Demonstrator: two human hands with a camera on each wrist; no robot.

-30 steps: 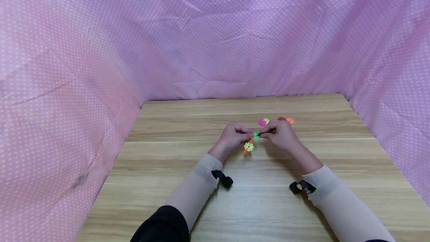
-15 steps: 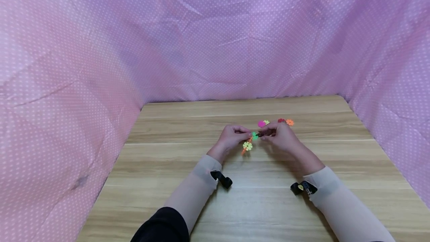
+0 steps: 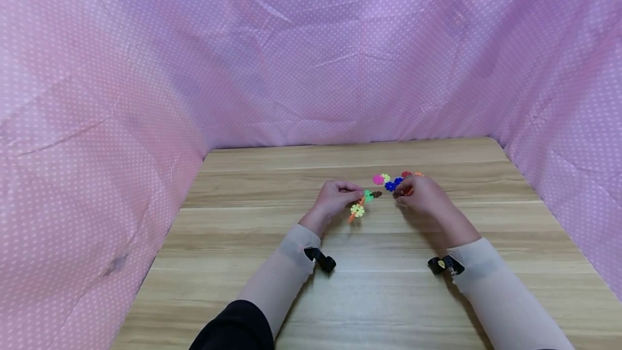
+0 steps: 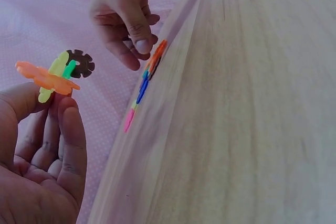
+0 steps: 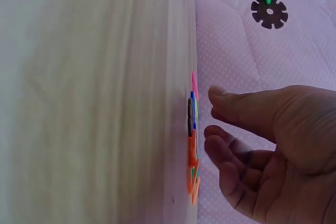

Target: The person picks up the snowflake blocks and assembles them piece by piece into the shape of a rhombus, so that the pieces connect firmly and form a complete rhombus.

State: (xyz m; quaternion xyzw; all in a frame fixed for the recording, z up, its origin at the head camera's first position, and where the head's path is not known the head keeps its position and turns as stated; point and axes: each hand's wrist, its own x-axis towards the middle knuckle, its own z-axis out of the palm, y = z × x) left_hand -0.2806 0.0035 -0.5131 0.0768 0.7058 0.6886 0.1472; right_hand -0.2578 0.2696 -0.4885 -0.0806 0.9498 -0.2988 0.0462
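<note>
My left hand (image 3: 331, 202) pinches a small build of interlocking flower-shaped discs between thumb and fingers. In the left wrist view an orange disc (image 4: 50, 80) lies crosswise through a yellow one (image 4: 46, 96). A green disc (image 4: 69, 70) joins them, and a notched brown disc (image 4: 80, 64) sticks out at the end. My right hand (image 3: 425, 199) hovers over loose discs at the back right of the table, thumb and fingers apart and holding nothing. Below its fingertips the right wrist view shows a brown disc (image 5: 190, 116) and orange discs (image 5: 192, 150) seen edge-on.
Loose discs lie flat on the wooden table (image 3: 350, 296): pink (image 3: 378, 179), yellow (image 3: 385, 177), blue (image 3: 390, 186), dark red (image 3: 406, 174) and others partly under the right hand. A pink dotted cloth (image 3: 311, 69) hangs behind the table's far edge.
My right hand has let go of the brown disc, which now stays on the green one, and moved right over the loose discs. Blue discs came into view. My left hand barely moved.
</note>
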